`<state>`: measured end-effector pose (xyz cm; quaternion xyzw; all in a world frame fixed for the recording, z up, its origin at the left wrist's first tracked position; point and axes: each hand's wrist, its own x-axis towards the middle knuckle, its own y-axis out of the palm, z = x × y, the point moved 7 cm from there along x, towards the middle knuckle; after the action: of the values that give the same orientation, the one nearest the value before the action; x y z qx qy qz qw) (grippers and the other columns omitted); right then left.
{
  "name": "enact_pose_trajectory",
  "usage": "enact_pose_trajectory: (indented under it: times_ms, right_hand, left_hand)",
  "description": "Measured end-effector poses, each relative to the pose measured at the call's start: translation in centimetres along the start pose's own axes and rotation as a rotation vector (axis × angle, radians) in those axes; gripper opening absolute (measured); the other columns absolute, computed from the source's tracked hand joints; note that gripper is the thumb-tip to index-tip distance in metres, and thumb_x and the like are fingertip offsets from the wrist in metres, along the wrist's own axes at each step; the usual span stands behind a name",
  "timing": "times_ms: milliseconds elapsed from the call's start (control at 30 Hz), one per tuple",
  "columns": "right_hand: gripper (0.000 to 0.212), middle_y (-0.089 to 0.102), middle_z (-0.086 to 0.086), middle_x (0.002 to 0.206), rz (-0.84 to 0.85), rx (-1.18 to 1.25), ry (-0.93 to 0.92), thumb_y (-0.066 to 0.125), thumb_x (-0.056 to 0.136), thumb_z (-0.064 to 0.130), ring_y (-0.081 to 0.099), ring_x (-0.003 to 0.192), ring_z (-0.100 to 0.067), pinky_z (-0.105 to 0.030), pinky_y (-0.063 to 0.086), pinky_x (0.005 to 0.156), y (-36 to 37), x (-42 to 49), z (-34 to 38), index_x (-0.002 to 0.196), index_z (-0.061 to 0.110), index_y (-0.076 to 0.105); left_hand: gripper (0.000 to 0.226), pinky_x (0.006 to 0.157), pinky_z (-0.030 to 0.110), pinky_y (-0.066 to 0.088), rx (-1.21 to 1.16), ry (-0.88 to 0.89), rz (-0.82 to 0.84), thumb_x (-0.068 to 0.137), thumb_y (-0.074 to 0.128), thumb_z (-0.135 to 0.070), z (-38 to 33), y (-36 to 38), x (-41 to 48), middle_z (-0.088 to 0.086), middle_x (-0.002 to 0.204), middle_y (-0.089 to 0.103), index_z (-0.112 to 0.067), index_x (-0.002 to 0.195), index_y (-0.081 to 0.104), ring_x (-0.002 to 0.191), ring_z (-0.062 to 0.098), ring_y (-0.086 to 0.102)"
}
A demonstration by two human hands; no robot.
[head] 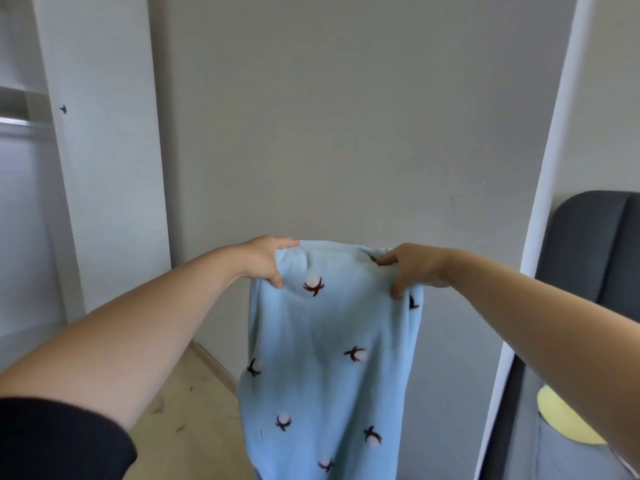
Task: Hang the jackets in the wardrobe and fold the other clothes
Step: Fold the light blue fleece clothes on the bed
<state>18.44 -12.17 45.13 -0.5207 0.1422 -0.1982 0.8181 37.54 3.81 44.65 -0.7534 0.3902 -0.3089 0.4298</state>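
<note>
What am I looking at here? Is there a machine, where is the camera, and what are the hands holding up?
There is no machine: a person wears one wide-angle camera on the head, looking forward and down, so you see their own arms. The left hand and the right hand each grip a top corner of a light blue fleece garment printed with small cotton flowers, letting it hang in the air in front of a plain wall. At far left stands an open white wardrobe; at far right, a dark grey chair with something yellow on it.
</note>
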Motion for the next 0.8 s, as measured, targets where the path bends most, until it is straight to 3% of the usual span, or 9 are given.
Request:
enact_pose_trajectory:
  times_ms: [67,167,267,400,467,533,567,700,800]
  right_hand:
    - [0.067,0.052,0.003,0.114,-0.125,-0.268,-0.050,0.063,0.071,0.001,0.047,0.099,-0.017,-0.024,0.040,0.081,-0.3,0.1,1.3,0.134,0.022,0.053]
    - [0.048,0.048,-0.003,0.101,-0.293,-0.421,-0.099,0.055,0.077,0.003,0.045,0.087,-0.019,-0.022,0.039,0.067,-0.9,0.2,2.3,0.123,0.015,0.058]
    - [0.036,0.045,-0.007,0.111,-0.373,-0.437,-0.106,0.052,0.081,0.006,0.052,0.093,-0.027,-0.027,0.041,0.071,-1.4,0.4,2.3,0.115,0.015,0.059]
    - [0.016,0.049,-0.004,0.112,-0.542,-0.616,-0.137,0.055,0.076,0.016,0.047,0.098,-0.024,-0.031,0.039,0.072,-2.9,-0.2,3.0,0.088,0.009,0.065]
    - [0.012,0.059,-0.004,0.099,-0.569,-0.576,-0.138,0.055,0.071,0.013,0.049,0.095,-0.024,-0.032,0.043,0.079,-3.7,-0.4,2.9,0.078,0.009,0.063]
    - [0.007,0.055,-0.007,0.069,-0.551,-0.404,-0.086,0.051,0.067,0.007,0.048,0.075,-0.025,-0.028,0.042,0.060,-4.4,-0.4,2.3,0.061,0.009,0.049]
    - [0.012,0.049,-0.007,0.062,-0.552,-0.339,-0.068,0.050,0.066,0.004,0.046,0.067,-0.025,-0.026,0.036,0.051,-4.8,-0.3,2.0,0.058,0.010,0.043]
    - [0.012,0.046,-0.008,0.060,-0.660,-0.298,-0.051,0.048,0.064,0.002,0.040,0.057,-0.024,-0.027,0.030,0.047,-6.6,-1.2,1.5,0.060,0.010,0.041]
    - [0.015,0.045,-0.005,0.061,-0.763,-0.379,0.001,0.049,0.066,0.005,0.042,0.058,-0.026,-0.025,0.029,0.048,-9.3,-2.7,1.4,0.060,0.012,0.038]
  left_hand:
    - [0.077,0.091,0.021,0.042,0.112,0.014,-0.047,0.075,0.072,-0.008,-0.4,-0.5,-0.1,-0.004,0.142,0.044,-0.027,0.143,0.041,0.123,0.016,0.047]
    - [0.037,0.059,0.020,0.041,0.233,0.079,-0.112,0.075,0.063,-0.010,-1.3,-1.0,-0.5,-0.002,0.098,0.065,-0.021,0.110,0.066,0.083,0.018,0.056]
    - [0.004,0.063,0.028,0.043,0.342,0.076,-0.134,0.075,0.061,-0.017,-1.5,-1.7,-0.5,0.000,0.079,0.059,-0.016,0.079,0.062,0.078,0.022,0.055]
    - [0.015,0.094,0.034,0.041,0.558,0.150,-0.171,0.078,0.059,-0.026,-2.5,-2.4,-0.1,-0.003,0.125,0.049,-0.016,0.088,0.065,0.119,0.022,0.041]
    - [0.010,0.086,0.033,0.046,0.464,0.190,-0.197,0.075,0.058,-0.016,-3.3,-2.3,0.0,0.004,0.114,0.060,-0.010,0.081,0.063,0.111,0.025,0.051]
    - [0.008,0.066,0.033,0.046,0.345,0.165,-0.218,0.072,0.053,-0.006,-3.7,-2.1,0.1,0.008,0.081,0.063,-0.009,0.065,0.054,0.084,0.029,0.059]
    - [0.011,0.062,0.032,0.044,0.285,0.148,-0.241,0.071,0.051,-0.003,-3.8,-2.2,0.1,0.007,0.076,0.061,-0.011,0.064,0.051,0.078,0.028,0.059]
    - [0.030,0.064,0.031,0.042,-0.023,0.153,-0.343,0.069,0.042,0.006,-4.7,-2.7,0.2,0.003,0.085,0.059,-0.019,0.083,0.053,0.079,0.022,0.054]
    - [0.036,0.064,0.034,0.045,0.046,0.170,-0.477,0.066,0.041,0.004,-7.4,-4.1,0.5,0.005,0.085,0.060,-0.020,0.089,0.053,0.082,0.028,0.055]
